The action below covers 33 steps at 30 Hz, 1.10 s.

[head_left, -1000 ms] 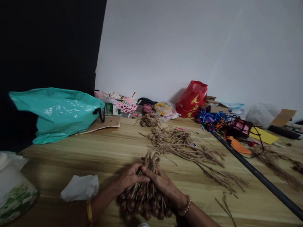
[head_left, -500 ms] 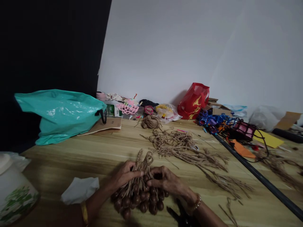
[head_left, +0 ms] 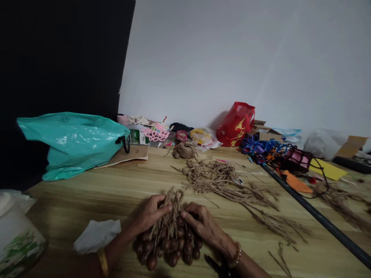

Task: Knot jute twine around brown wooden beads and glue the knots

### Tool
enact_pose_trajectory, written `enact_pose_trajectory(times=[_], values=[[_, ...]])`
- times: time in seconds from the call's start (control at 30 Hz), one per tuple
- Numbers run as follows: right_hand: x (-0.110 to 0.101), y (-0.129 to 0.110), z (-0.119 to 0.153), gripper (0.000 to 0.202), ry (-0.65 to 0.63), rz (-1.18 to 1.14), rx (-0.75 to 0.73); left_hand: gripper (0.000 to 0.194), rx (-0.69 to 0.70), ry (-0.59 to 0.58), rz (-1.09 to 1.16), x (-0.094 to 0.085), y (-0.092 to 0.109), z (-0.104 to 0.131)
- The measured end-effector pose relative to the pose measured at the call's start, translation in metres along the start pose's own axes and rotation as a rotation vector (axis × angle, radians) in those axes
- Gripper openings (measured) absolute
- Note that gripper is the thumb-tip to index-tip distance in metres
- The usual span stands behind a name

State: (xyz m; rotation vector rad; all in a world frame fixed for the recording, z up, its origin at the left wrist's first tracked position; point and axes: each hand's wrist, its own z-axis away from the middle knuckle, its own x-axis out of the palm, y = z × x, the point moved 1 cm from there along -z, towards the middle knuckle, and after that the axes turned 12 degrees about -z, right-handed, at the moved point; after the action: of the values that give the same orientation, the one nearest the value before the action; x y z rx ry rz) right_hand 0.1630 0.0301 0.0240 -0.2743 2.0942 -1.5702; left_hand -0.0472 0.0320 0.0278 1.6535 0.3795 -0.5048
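Brown twine cords [head_left: 176, 208] with looped tops rise from a cluster of round, dark brown nut-like balls [head_left: 174, 245] on the wooden table. On the left side of the bunch, my left hand [head_left: 153, 214] pinches the twine between thumb and fingers. My right hand [head_left: 201, 222] closes on the twine at the opposite side, its thumb near the base of one loop. The balls hang or rest just below both hands. Black-handled pliers or cutters [head_left: 216, 266] lie partly hidden under my right wrist.
Loose twine [head_left: 214, 177] spreads over the table beyond my hands, with a twine coil [head_left: 184, 150] behind. A white tissue [head_left: 97, 235] and a white container [head_left: 19, 235] stand left. A teal bag [head_left: 78, 143], red bag [head_left: 236, 123] and black bar [head_left: 319, 216] lie farther out.
My hands have shifted slightly apart around the bunch. The twine loops now sit lower and more separate, and the balls have moved a little.
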Motion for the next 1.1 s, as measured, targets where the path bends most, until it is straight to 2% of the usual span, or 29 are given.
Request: enact_pose_trajectory(times=[0.13,0.23,0.47,0.57,0.67,0.87,1.1], values=[[0.001,0.003,0.000,0.031,0.020,0.031,0.021,0.024,0.032,-0.014,-0.037,0.002,-0.003,-0.001],[-0.001,0.006,-0.001,0.028,0.076,-0.008,0.014,0.028,0.013,0.008,0.056,0.004,-0.003,-0.001],[-0.007,0.022,-0.010,0.032,0.264,-0.313,0.025,0.039,-0.155,0.193,0.307,-0.002,-0.004,-0.006],[-0.008,0.026,-0.012,0.033,0.281,-0.420,0.056,0.032,-0.141,0.282,0.309,-0.006,-0.009,-0.008],[-0.007,0.026,-0.012,0.030,0.287,-0.427,0.069,0.022,-0.112,0.350,0.234,-0.008,-0.012,-0.009],[-0.005,0.021,-0.011,0.030,0.278,-0.480,0.137,0.027,-0.073,0.310,0.158,-0.008,-0.006,-0.009],[-0.008,0.013,-0.008,0.037,0.308,-0.308,0.107,0.042,-0.073,0.272,0.110,-0.006,-0.001,-0.006]])
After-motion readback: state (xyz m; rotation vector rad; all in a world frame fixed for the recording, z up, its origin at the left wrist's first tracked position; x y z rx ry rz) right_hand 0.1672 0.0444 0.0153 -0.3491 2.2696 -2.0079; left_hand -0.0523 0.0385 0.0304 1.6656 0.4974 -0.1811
